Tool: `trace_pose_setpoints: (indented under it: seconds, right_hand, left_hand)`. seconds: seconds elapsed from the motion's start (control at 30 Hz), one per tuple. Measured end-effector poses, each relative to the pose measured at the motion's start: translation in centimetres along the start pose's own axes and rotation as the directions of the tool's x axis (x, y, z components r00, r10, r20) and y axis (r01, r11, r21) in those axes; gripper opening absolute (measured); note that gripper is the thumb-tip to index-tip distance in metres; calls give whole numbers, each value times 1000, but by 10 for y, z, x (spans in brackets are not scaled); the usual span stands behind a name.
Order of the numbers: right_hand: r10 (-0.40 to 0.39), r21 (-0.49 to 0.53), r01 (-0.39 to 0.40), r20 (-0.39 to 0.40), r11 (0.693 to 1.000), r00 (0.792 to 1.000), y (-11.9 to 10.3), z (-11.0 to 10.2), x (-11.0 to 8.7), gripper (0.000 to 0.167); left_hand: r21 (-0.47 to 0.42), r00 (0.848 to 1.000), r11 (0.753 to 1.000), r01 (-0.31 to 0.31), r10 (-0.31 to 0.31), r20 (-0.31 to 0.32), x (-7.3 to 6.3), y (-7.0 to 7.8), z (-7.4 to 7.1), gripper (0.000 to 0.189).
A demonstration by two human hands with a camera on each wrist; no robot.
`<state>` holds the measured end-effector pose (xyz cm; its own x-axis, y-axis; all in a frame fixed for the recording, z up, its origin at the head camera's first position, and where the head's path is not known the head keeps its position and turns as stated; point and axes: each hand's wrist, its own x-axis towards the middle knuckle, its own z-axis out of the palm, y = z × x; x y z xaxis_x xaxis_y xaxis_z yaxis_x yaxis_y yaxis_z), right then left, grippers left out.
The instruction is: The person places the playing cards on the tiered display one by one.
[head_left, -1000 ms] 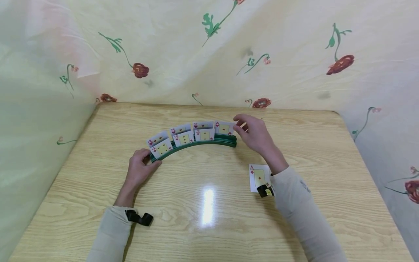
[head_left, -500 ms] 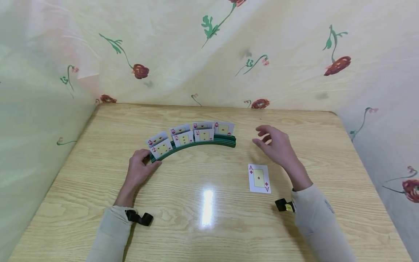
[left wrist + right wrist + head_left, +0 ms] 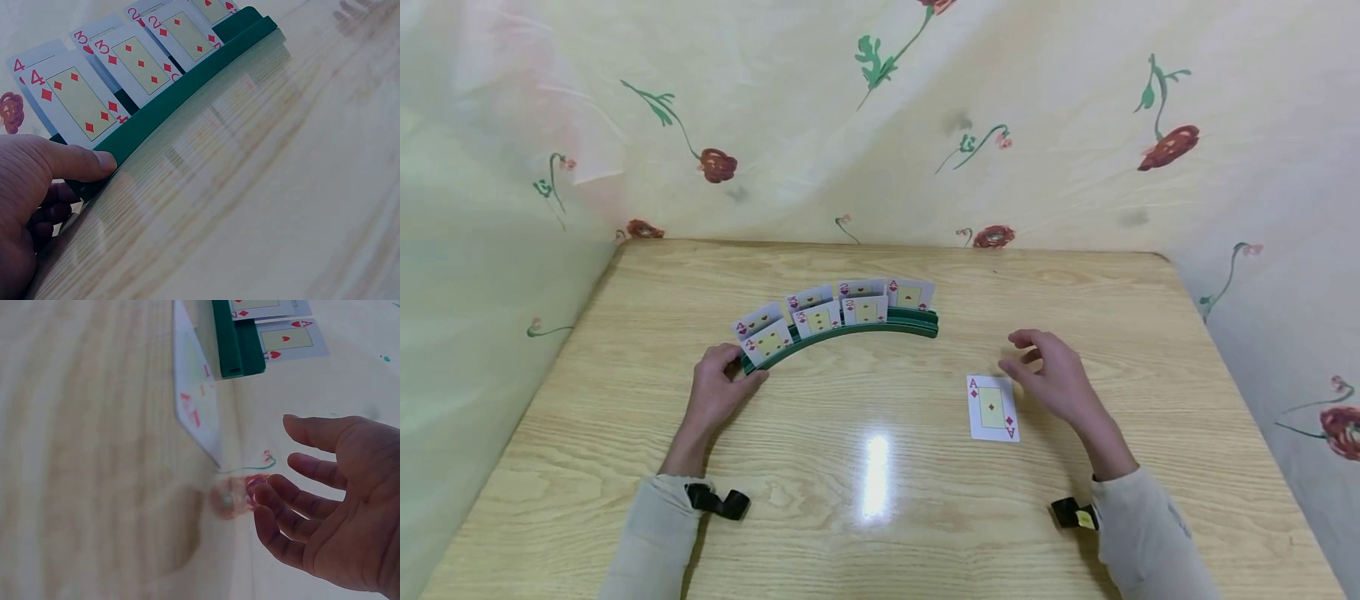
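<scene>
My left hand [image 3: 715,392] grips the left end of a green curved playing card holder [image 3: 898,327], thumb in front and fingers behind. In its back row stand hearts cards, with the ace of hearts [image 3: 917,293] at the right end. Ahead of them are the four of diamonds [image 3: 75,103], three of diamonds [image 3: 134,62] and two of diamonds [image 3: 181,34]. On the table lies the ace of diamonds [image 3: 991,408], face up. Just right of that card my right hand [image 3: 1052,379] hovers with loosely bent fingers, holding nothing.
The light wood table [image 3: 820,550] carries the holder toward its back and the loose card to the right. Flower-printed cloth [image 3: 775,200] hangs behind and at both sides. Black straps with small blocks sit at both wrists.
My right hand has left the ace of hearts at the holder's right end and drawn back rightward and nearer, beside the ace of diamonds. My left hand has kept its grip.
</scene>
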<state>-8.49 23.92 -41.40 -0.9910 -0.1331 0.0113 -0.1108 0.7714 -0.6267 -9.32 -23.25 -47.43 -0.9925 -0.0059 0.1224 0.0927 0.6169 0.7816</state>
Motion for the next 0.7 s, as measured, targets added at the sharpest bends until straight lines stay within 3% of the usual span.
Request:
trace_pose_setpoints:
  seconds: [0.7]
  right_hand:
    - [44,-27,-44,5,999,999,9,21,-30,47]
  left_hand:
    - [-3,1000,1000,-1,1,-5,-1,4,-1,38]
